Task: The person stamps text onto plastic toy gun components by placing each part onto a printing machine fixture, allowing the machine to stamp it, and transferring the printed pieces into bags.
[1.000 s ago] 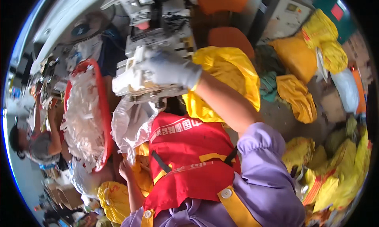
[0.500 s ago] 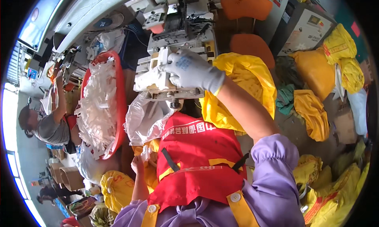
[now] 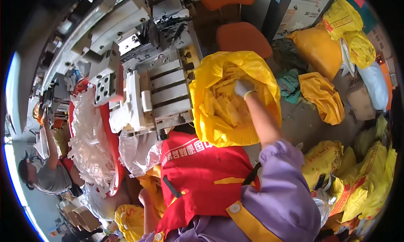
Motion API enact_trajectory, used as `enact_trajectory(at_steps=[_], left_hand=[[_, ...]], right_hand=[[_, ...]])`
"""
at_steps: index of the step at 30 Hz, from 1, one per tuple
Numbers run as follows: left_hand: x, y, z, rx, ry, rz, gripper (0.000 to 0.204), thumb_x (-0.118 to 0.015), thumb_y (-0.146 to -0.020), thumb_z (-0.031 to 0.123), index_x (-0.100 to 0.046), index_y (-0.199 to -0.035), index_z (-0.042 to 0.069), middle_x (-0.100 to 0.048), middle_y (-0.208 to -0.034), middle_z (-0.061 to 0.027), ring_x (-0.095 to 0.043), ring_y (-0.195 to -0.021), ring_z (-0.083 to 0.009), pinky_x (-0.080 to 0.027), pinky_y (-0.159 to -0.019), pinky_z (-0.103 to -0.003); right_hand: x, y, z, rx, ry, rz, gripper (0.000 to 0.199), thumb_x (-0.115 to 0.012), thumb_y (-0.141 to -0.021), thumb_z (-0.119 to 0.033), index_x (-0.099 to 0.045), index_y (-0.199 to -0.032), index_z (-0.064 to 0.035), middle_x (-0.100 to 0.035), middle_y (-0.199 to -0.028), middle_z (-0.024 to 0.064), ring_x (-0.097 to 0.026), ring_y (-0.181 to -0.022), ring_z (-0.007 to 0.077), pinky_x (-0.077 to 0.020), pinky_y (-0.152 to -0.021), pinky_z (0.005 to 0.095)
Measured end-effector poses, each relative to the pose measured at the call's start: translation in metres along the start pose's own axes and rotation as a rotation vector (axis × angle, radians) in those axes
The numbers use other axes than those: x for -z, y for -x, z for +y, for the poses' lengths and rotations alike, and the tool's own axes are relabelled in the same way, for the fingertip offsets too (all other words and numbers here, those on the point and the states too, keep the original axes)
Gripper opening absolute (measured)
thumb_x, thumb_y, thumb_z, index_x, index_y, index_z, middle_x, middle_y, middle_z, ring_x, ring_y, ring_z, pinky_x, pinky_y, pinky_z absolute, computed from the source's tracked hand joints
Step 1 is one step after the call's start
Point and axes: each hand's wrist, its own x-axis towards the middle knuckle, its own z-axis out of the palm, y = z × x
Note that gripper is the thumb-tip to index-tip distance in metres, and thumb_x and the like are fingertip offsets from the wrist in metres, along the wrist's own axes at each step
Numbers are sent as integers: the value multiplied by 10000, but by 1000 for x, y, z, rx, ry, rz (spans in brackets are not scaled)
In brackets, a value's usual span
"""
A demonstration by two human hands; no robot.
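Now the gloved right hand (image 3: 243, 88) reaches into the open yellow bag (image 3: 219, 124), grip unclear; a white machine (image 3: 155, 98) crowds its left, and the left hand (image 3: 145, 197) hangs loosely curled, empty.

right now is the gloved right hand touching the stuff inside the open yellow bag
Touching. The head view shows the gloved right hand reaching into the open yellow bag, its fingers pressed into the pale yellow contents with no gap.

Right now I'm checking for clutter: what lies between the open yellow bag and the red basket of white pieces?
In the head view, the white machine stands between the yellow bag and the red basket.
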Motion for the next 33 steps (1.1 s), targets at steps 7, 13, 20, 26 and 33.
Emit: enact_trajectory(at_steps=[7,13,20,26,33], left_hand=[[-5,9,5,31,271,10,138,-519,-770,130,-548,-638,106,-570,-664,-119,-592,-609,-310,-464,-522,-419],[48,-26,49,137,170,124,184,-496,-819,134,-547,-655,66,-591,-723,-153,-583,-603,-338,-457,-526,-440],[222,-110,178,-155,780,701,174,-583,-796,43,-628,-963,22,-628,-888,-141,-605,-845,-305,-479,-759,-356],[329,-150,301,-605,570,871,211,-613,-793,104,-624,-997,51,-623,-938,-129,-576,-908,-289,-459,-808,-372],[369,-160,284,-546,505,1053,121,-569,-830,134,-633,-816,32,-611,-779,-130,-576,-723,-307,-459,-672,-395]], right_hand=[[-93,-23,34,18,147,133,262,-490,-842,-183,-624,-1055,-110,-652,-1003,123,-636,-882,289,-518,-689,393],[21,68,33,445,-330,-109,226,-612,-824,-230,-645,-805,-7,-630,-698,160,-587,-610,233,-468,-583,359],[124,173,33,260,-1111,-358,376,-657,-812,-229,-603,-1090,19,-605,-795,-1,-535,-678,81,-447,-635,218],[181,211,-32,666,-1372,8,425,-567,-884,-229,-513,-1203,48,-574,-965,51,-513,-818,116,-421,-745,274],[217,198,-162,803,-1275,71,376,-532,-838,30,-530,-1214,26,-534,-1013,35,-519,-869,85,-435,-750,188]])
